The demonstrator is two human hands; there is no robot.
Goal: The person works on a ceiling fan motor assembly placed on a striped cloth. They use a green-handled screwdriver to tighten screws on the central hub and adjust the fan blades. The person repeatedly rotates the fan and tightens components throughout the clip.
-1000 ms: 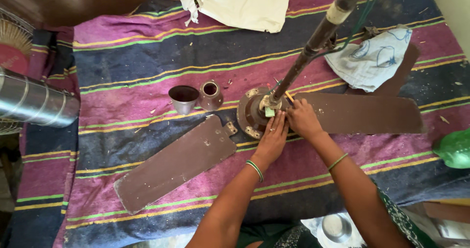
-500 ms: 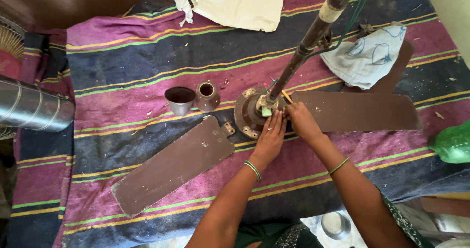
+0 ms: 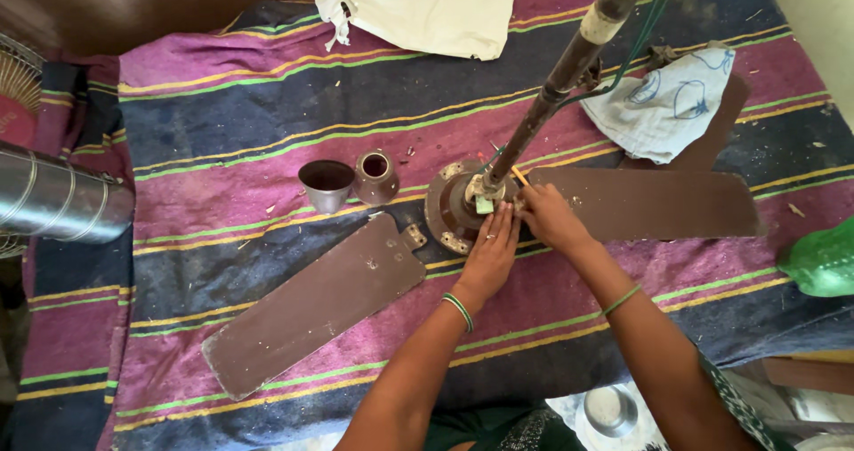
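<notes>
Our two bare hands meet close together at the middle of the view.

Our left hand [image 3: 489, 253] lies palm down with its fingers stretched forward and held together, a ring on one finger and green bangles at the wrist. Our right hand [image 3: 545, 217] sits just beside it, fingers curled in a pinch at their tips, a thin green band on the forearm. Both forearms reach up from the lower edge, angled toward each other.

A striped purple-and-blue blanket [image 3: 222, 140] covered the floor; a shiny metal duct [image 3: 53, 206] lay at its left edge in daylight.
</notes>
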